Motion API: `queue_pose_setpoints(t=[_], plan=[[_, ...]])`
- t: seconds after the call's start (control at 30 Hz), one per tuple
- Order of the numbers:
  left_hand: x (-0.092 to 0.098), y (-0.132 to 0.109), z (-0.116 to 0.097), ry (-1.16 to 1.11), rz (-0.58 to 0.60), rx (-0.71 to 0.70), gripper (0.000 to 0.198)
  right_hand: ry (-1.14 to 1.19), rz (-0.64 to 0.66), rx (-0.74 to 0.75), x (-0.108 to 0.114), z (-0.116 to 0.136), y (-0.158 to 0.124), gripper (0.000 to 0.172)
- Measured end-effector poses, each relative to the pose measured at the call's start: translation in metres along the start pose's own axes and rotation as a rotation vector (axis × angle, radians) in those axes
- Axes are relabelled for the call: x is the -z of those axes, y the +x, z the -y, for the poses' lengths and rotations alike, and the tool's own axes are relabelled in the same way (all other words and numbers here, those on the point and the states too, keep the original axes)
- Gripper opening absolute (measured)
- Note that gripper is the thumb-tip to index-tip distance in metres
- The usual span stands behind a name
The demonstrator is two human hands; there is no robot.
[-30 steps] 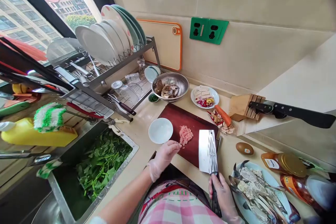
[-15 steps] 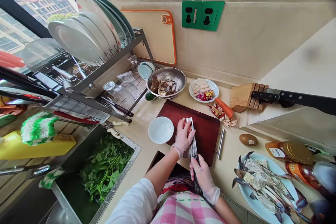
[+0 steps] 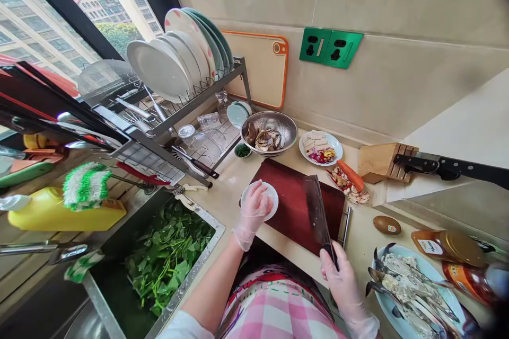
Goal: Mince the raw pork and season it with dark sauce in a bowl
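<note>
My left hand [image 3: 255, 205], in a clear glove, is over the small white bowl [image 3: 275, 194], fingers loosely bent and slightly apart. Pinkish raw meat [image 3: 270, 204] shows in the bowl beside the fingers; what lies under them is hidden. My right hand [image 3: 340, 273], gloved too, is closed around the black handle of a cleaver [image 3: 316, 209]. Its wide blade is raised over the right part of the dark red cutting board [image 3: 288, 222] and is a little blurred. The bowl stands at the board's left edge.
Behind the board are a metal colander [image 3: 292, 140], a plate of cut ingredients [image 3: 339, 151], a carrot [image 3: 350, 169] and a knife block [image 3: 377, 161]. A plate of cut crab [image 3: 387, 302] and jars stand right. Leafy greens [image 3: 170, 254] fill the sink at left, below a dish rack [image 3: 191, 106].
My left hand has moved left from the cleaver blade to the bowl, where pinkish meat now shows. My right hand has carried the cleaver to the right. The view has shifted.
</note>
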State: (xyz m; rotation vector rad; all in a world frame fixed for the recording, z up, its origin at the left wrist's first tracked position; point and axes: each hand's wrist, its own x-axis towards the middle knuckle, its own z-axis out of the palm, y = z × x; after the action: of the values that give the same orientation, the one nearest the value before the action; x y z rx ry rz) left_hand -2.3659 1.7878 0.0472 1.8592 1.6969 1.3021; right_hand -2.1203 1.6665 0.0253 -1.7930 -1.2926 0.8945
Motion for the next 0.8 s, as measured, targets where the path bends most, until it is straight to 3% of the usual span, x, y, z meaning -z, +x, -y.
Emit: queue_pose_setpoints(t=[0.07, 0.13, 0.23, 0.33, 0.43, 0.57, 0.7, 0.8], plan=[[0.016, 0.006, 0.008, -0.024, -0.095, 0.040, 0.028, -0.241, -0.110, 0.181, 0.000, -0.012, 0.012, 0.051], [0.032, 0.008, 0.016, -0.023, -0.159, 0.091, 0.028, -0.462, -0.135, 0.282, -0.003, -0.022, 0.022, 0.047], [0.048, -0.008, 0.032, -0.045, -0.161, 0.198, 0.031, -0.687, -0.096, 0.331, -0.012, -0.032, 0.033, 0.042], [0.049, -0.036, 0.049, -0.093, -0.134, 0.327, 0.038, -0.787, -0.049, 0.334, -0.020, -0.043, 0.040, 0.040], [0.042, -0.051, 0.058, -0.156, -0.092, 0.463, 0.048, -0.772, -0.063, 0.317, -0.027, -0.048, 0.043, 0.038], [0.035, -0.045, 0.053, -0.340, 0.152, 0.732, 0.069, -0.622, -0.206, 0.306, -0.033, -0.026, 0.030, 0.033], [0.033, -0.036, 0.044, -0.384, 0.360, 0.867, 0.056, -0.408, -0.244, 0.246, -0.039, 0.007, -0.005, 0.034], [0.032, -0.030, 0.046, -0.287, 0.409, 0.864, 0.045, -0.269, -0.304, 0.164, -0.039, 0.013, -0.034, 0.035]])
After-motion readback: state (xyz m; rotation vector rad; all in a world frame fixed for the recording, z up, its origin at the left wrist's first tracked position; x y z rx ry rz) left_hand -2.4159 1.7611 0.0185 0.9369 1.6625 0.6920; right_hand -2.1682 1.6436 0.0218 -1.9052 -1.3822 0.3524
